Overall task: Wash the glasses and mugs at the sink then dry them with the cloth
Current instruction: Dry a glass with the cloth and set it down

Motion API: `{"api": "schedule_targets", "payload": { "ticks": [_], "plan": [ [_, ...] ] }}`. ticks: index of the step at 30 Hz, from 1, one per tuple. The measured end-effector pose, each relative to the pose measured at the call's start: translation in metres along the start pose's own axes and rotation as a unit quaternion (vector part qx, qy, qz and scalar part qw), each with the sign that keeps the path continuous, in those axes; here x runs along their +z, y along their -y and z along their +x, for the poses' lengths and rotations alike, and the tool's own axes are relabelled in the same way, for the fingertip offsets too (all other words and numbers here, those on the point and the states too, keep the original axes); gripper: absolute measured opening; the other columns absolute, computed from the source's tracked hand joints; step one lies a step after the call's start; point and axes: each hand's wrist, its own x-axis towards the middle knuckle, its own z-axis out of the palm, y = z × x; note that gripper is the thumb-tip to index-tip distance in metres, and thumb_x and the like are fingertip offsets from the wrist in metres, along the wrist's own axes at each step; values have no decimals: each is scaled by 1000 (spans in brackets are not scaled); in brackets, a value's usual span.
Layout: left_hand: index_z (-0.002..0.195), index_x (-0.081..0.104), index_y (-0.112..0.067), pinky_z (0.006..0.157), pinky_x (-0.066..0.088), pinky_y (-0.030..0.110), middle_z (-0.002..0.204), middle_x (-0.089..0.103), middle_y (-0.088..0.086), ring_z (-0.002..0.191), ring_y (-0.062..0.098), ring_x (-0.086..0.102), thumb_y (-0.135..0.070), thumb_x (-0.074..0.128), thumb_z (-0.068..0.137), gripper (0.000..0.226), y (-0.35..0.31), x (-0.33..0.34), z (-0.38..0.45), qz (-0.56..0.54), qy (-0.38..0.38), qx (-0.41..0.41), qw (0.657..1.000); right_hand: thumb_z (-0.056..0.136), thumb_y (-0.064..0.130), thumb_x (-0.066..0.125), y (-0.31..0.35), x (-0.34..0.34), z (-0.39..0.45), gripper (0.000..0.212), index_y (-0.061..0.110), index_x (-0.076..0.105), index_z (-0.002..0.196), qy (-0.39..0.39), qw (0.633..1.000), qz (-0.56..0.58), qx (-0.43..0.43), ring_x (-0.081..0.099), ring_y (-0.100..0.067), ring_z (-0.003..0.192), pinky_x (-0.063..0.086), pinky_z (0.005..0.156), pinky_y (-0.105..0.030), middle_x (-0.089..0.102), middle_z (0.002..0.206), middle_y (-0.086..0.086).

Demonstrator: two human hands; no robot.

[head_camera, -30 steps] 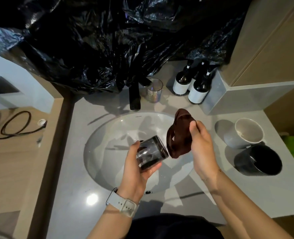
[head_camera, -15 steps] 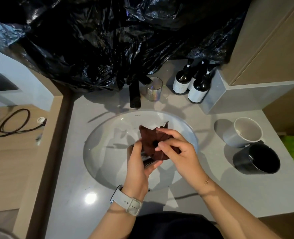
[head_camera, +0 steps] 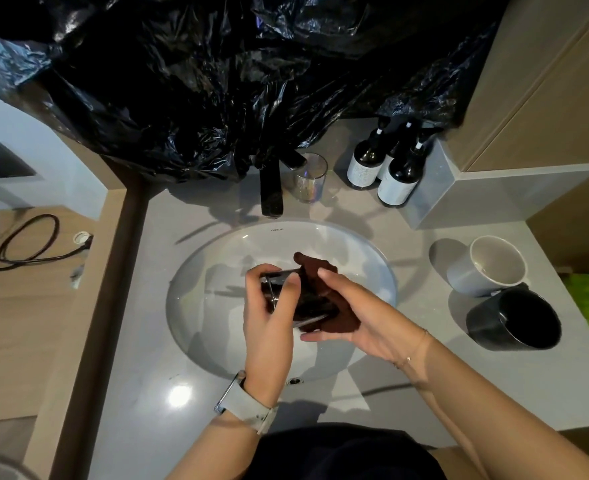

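Over the white sink basin (head_camera: 217, 271), my left hand (head_camera: 269, 323) grips a dark glass (head_camera: 307, 299) lying on its side. My right hand (head_camera: 352, 313) holds a dark brown cloth (head_camera: 334, 317) pressed around the glass's right end, so part of the glass is hidden. A clear glass (head_camera: 308, 178) stands beside the black faucet (head_camera: 271, 188). On the counter at right sit a white mug (head_camera: 490, 265) and a black mug (head_camera: 514, 320), touching each other.
Dark pump bottles (head_camera: 393, 174) stand behind the basin at right, next to a grey box (head_camera: 431, 188). A black plastic sheet (head_camera: 217, 81) hangs over the back. The counter's left edge (head_camera: 78, 341) drops to a wooden floor with a cable (head_camera: 26, 244).
One second ago the cloth was held apart from the glass. My right hand brought it against the glass and now wraps it around the right end; the glass has turned in my left hand.
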Motion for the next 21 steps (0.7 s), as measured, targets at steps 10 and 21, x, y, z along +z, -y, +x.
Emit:
{"api": "schedule_targets", "payload": {
  "ticks": [10,21],
  "plan": [
    [78,72,-13,76,58,41,77,75,8,72,24,73,-39,55,94,35,-16,-8,30,-152,48,-339,927,71,31,80,-20,-7,10,70,40,45,131,-71,911,-274,-300,56,-15,118,46,98,-26,56,124,0],
    [106,48,-28,71,47,22,97,59,-7,83,4,59,-63,44,83,42,5,-3,22,212,22,102,972,94,60,44,13,-2,6,41,30,69,108,-12,996,-92,11,64,-25,70,49,53,-34,71,89,-8]
  ]
}}
